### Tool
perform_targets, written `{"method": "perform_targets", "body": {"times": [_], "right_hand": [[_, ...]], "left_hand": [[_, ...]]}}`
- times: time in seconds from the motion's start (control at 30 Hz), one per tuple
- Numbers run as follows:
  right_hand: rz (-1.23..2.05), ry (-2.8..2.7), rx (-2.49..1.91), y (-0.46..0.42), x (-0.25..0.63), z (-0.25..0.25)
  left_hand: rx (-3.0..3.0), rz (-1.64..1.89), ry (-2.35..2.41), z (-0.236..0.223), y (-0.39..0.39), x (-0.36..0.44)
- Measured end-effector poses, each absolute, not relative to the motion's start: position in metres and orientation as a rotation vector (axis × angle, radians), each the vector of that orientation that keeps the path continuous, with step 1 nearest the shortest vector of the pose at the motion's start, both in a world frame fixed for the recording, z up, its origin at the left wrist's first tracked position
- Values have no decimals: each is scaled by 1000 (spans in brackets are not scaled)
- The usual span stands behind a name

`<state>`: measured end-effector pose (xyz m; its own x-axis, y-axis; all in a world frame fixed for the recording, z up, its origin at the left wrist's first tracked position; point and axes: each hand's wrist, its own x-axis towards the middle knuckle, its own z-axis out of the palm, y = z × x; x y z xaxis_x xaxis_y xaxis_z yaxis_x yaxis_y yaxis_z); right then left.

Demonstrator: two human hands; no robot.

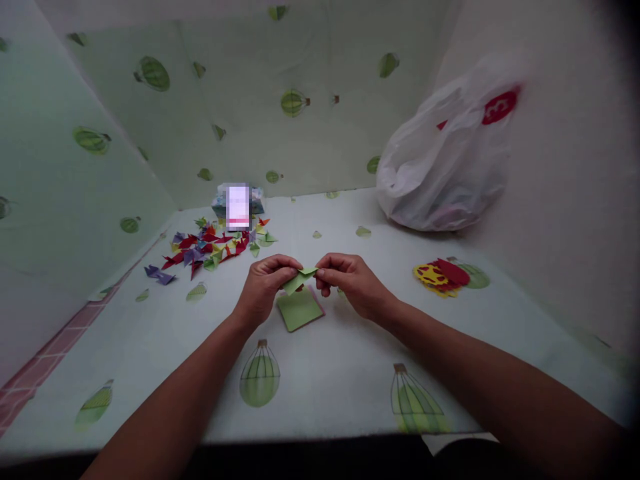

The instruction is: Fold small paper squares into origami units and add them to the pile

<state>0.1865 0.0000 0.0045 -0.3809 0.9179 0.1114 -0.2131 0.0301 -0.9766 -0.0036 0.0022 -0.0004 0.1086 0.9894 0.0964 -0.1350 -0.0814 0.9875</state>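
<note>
A small piece of folded green paper (299, 280) is held up between my two hands over the table. My left hand (267, 283) pinches its left side between thumb and fingers. At its right corner, my right hand (350, 277) grips it with thumb and forefinger, the other fingers curled. Just below lies a stack of square paper sheets (301, 311), green on top with a pinkish edge showing. The far edge of the stack is partly hidden by the hands and the folded paper.
At the back left lies a pile of colourful folded paper figures (213, 245), before a box with a lit phone (239, 207). A white plastic bag (440, 167) stands at the back right. Red and yellow cut-out shapes (441, 276) lie to the right on the balloon-patterned tabletop (340, 387).
</note>
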Motion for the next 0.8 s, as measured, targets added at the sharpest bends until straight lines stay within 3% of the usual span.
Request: {"method": "perform_targets", "body": {"times": [0.8], "right_hand": [[1536, -1361, -817, 4, 187, 1]], "left_hand": [[1397, 1202, 1018, 5, -1, -3]]}}
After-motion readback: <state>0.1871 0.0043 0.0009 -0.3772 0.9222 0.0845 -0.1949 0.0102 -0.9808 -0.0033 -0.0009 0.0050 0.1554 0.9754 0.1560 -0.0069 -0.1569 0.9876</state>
